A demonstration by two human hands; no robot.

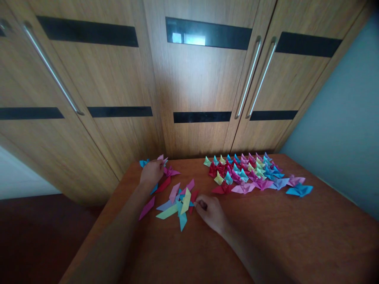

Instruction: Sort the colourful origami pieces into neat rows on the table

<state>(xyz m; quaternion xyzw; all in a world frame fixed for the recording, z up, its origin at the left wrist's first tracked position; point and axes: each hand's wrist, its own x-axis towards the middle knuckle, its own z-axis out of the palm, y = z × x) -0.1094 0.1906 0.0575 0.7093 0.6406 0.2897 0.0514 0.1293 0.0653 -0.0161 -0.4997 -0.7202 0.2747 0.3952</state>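
Near the table's middle lies a partly joined origami model (179, 204) of folded paper strips in yellow, green, teal, pink, lavender and red. My right hand (211, 212) is closed at its right side, thumb and finger pinching a small blue tip. At the back left, my left hand (152, 172) reaches over loose folded papers, fingers closed by a pale pink piece (162, 158); what they hold is hidden. Beside it are a blue piece (143, 163), a magenta piece (171, 172) and a red strip (164, 184). A purple strip (147, 208) lies nearer, left of the model.
Rows of colourful folded paper units (237, 170) stand at the back right of the brown table (266, 232). A blue unit (299, 190) sits at their right end. Wooden cabinet doors (201, 79) rise behind the table, and a pale wall (334, 126) borders the right.
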